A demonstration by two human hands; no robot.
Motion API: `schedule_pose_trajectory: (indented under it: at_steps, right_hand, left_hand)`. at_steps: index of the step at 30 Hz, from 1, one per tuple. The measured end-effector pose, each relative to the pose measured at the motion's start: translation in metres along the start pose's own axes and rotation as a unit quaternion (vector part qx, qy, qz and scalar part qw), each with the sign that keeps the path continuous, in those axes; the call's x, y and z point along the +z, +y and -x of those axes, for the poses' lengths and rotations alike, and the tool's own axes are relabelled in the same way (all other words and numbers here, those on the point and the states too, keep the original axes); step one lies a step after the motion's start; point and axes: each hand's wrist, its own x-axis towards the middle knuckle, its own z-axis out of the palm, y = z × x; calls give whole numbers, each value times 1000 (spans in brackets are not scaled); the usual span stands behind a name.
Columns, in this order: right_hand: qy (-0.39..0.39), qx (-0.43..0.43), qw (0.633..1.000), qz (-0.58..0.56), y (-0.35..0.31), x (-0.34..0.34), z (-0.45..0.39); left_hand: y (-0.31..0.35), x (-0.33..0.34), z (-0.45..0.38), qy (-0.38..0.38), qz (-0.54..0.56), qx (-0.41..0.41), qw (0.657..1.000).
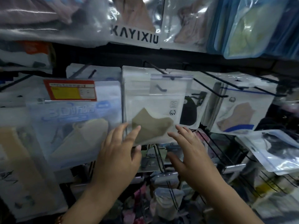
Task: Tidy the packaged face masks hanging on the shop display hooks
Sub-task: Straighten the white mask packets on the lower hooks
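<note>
A mask packet (pixel 153 109) hangs from a hook (pixel 155 68) at the middle of the display. To its left hangs a larger packet (pixel 74 131) with a price label (pixel 71 90) above it; to its right, partly behind it, hangs another packet (pixel 192 110), and further right one more (pixel 239 113). The left hand (pixel 119 152) lies against the middle packet's lower left corner, the right hand (pixel 191 152) just below its lower right. Above, a row of bags (pixel 135 21) hangs; below, nearer hooks carry more packets (pixel 165 175).
</note>
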Motion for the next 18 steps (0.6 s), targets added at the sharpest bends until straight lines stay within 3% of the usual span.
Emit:
schedule_pose_trajectory:
  at_steps: [6,10,15,18]
  right_hand:
    - [30,22,999,-31,35,-16,-12]
    - [47,54,989,-128,50,-17,-26]
    - [35,96,948,-300,59,-7,-45]
    - [39,81,914,-395,55,0,-54]
  left_hand:
    - [24,7,-15,-23,43,-87,995]
    - [31,9,-20,-15,83,-128,988]
    - [33,19,-23,27,149,-160,975]
    - [29,26,-27,37,253,-206,945]
